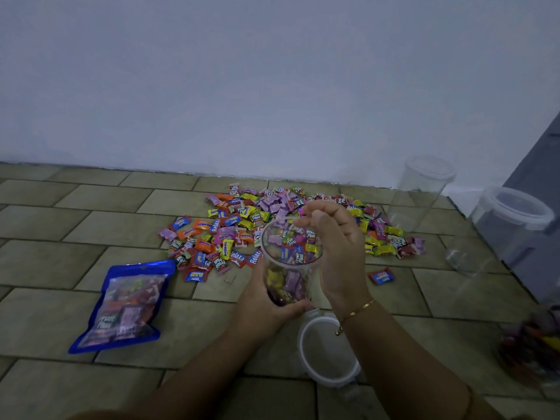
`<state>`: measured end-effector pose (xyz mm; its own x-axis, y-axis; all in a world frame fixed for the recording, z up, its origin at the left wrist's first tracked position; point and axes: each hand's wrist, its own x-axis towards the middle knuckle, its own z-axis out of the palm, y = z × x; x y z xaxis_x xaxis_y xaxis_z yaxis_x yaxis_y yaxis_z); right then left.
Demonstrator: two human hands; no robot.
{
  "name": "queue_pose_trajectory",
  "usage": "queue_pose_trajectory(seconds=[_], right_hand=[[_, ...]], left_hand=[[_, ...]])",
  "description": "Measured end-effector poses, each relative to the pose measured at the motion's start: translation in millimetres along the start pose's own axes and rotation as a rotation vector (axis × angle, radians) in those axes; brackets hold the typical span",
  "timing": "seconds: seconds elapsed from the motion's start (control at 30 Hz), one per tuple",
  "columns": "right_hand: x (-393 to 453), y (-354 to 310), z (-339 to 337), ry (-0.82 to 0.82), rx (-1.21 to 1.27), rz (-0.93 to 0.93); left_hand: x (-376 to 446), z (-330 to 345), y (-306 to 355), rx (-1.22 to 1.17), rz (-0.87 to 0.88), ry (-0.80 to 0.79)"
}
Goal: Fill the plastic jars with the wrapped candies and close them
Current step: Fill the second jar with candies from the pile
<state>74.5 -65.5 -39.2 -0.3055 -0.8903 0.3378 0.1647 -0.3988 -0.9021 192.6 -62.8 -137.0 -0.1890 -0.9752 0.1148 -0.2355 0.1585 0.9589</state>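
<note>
Lid: the loose lid (328,351) lies on the floor (60,298) nearest you, not yet fitted.
Jar in hand: your left hand (266,307) wraps the open jar (289,268), partly filled.
Right hand: your right hand (336,247) hovers over the rim, fingers curled; I cannot tell whether its grip holds a candy.
Pile: most wrapped candies (272,225) lie unpacked beyond.
Remaining jars: two lidded jars (421,192) stand far right, seemingly empty.

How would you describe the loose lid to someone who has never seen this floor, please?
Start at the candy pile spread on the tiled floor by the wall, then come towards the person, past the open jar that the left hand grips. The lid lies flat on the tiles just behind it, under the right wrist. Unlike the other lids, it sits on no jar.
</note>
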Motion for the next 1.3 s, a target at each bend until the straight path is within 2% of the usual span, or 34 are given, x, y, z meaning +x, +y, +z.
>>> queue_pose_trajectory(seconds=[0.07,0.17,0.23,0.3,0.37,0.4,0.5,0.6,0.67,0.8,0.93,1.07,1.13,1.3], right_hand=[[-1.9,0.5,-0.7,0.005,0.024,0.003],[-3.5,7.1,-11.2,0.110,0.000,0.006],[-2.3,21.5,-29.0,0.193,-0.213,-0.003],[1.3,41.2,-54.6,0.211,-0.626,0.005],[4.5,60.0,-82.1,0.164,-0.996,0.069],[5.1,67.1,-94.1,0.126,-1.096,0.126],[3.4,79.0,-112.8,0.013,-1.222,0.291],[8.4,85.9,-111.6,-0.111,-1.346,0.309],[13.0,88.5,-104.3,-0.192,-1.367,0.299],[18.6,97.1,-89.6,-0.251,-1.446,0.240],[17.2,107.9,-86.8,-0.190,-1.563,0.153],[10.2,108.5,-87.2,-0.025,-1.413,-0.126],[7.8,106.7,-89.9,-0.002,-1.336,-0.207],[5.8,98.1,-91.3,0.012,-1.196,-0.109]], left_hand=[[0.0,0.0,0.5,0.011,0.011,0.009],[0.2,0.1,1.3,0.009,0.027,0.019],[0.4,0.4,1.6,-0.001,0.026,0.016],[-0.1,0.4,2.7,-0.016,0.013,0.027],[0.2,-0.3,2.8,-0.024,0.000,0.060],[1.1,-0.7,2.6,-0.029,-0.008,0.078],[2.5,-1.5,3.1,-0.028,-0.029,0.093],[2.6,-1.1,3.0,-0.026,-0.028,0.097],[2.2,-1.5,3.4,-0.025,-0.026,0.094],[2.6,-1.9,5.1,-0.025,-0.021,0.097],[2.7,-2.3,5.7,-0.041,-0.028,0.095],[3.0,-2.1,5.1,-0.039,-0.023,0.099],[2.7,-1.6,4.5,-0.040,-0.024,0.097],[1.7,-2.6,4.1,-0.041,-0.040,0.089]])
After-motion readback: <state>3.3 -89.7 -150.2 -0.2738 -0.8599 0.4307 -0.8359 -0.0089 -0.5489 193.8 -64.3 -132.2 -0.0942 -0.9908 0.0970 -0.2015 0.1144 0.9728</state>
